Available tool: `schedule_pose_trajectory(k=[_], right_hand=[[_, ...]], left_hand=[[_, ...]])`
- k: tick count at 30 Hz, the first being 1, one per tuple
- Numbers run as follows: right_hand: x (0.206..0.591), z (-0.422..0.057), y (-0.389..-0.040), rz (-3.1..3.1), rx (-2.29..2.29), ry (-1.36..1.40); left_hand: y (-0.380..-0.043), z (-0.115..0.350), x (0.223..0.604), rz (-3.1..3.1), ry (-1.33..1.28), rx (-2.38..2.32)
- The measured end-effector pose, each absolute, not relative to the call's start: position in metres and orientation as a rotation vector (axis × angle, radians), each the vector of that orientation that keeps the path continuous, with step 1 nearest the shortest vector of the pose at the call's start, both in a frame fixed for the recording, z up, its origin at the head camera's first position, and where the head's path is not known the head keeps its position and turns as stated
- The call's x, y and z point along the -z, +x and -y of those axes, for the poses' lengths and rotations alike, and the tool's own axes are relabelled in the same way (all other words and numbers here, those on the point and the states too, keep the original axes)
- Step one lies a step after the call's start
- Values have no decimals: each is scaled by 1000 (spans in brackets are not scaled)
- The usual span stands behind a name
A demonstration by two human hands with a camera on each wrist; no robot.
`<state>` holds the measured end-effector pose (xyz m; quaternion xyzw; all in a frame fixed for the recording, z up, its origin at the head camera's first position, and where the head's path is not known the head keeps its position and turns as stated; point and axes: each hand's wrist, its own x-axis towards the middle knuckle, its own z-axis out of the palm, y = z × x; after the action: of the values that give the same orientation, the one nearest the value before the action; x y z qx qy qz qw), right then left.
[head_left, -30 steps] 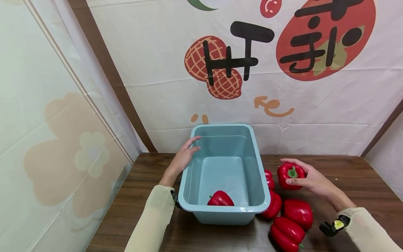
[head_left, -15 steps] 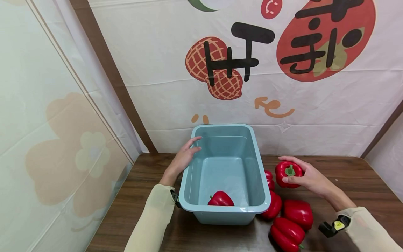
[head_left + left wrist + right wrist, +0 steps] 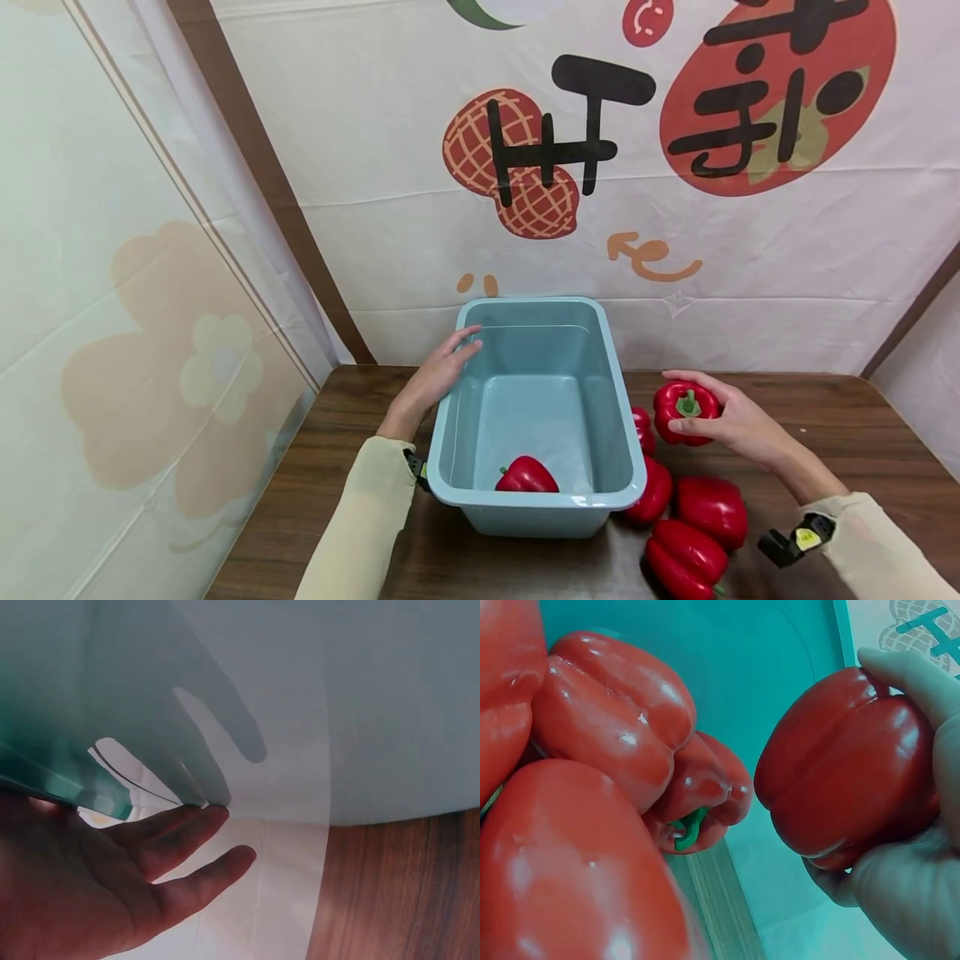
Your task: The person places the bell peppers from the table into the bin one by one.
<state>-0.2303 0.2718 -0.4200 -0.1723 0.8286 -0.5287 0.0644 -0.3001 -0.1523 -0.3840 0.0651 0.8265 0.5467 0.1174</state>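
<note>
My right hand [image 3: 738, 425] grips a red bell pepper [image 3: 685, 412] around its sides, its green stem facing the head camera. The right wrist view shows the same bell pepper [image 3: 847, 772] between fingers and thumb, beside the blue basin. My left hand [image 3: 431, 379] rests at the basin's left rim [image 3: 450, 400], two digits reaching over it. In the left wrist view, straight fingers [image 3: 187, 840] have their tips right at the basin's outer wall [image 3: 390, 712]. Inside the basin, near its front, lies another red bell pepper [image 3: 527, 475].
Several more red bell peppers [image 3: 712, 510] lie on the brown wooden table [image 3: 840, 433] right of the basin, some partly hidden behind its right wall. A white printed cloth [image 3: 375, 167] hangs behind the table, close to the basin's far end.
My right hand and its bell pepper have shifted slightly left and away from me. A digit of my left hand has risen slightly at the rim.
</note>
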Motion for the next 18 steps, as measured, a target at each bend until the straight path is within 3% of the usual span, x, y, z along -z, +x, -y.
schedule_pose_trajectory(k=[18], right_hand=[[418, -266, -231, -2538, 1589, -504]], left_hand=[[-295, 146, 381, -2512, 128, -1582]])
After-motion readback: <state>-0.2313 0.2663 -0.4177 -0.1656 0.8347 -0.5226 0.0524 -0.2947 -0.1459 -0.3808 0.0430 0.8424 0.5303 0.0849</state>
